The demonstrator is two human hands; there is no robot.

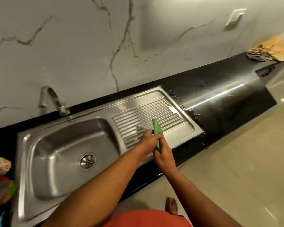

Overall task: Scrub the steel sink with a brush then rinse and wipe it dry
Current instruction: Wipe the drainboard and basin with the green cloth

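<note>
The green brush (156, 134) stood upright over the sink's (59, 163) ribbed drainboard (147, 118), both the left hand (148, 139) and right hand (164, 156) gripping it. Foam streaked the ribs and water spotted the counter (220, 102), so scrubbing seemed underway; rinsing and drying remained.

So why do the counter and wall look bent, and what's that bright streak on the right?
Head view: the wide-angle lens bows the black counter and marble wall; the streak is light glaring off the wet, glossy stone; the green brush and both hands look slightly blurred.
</note>
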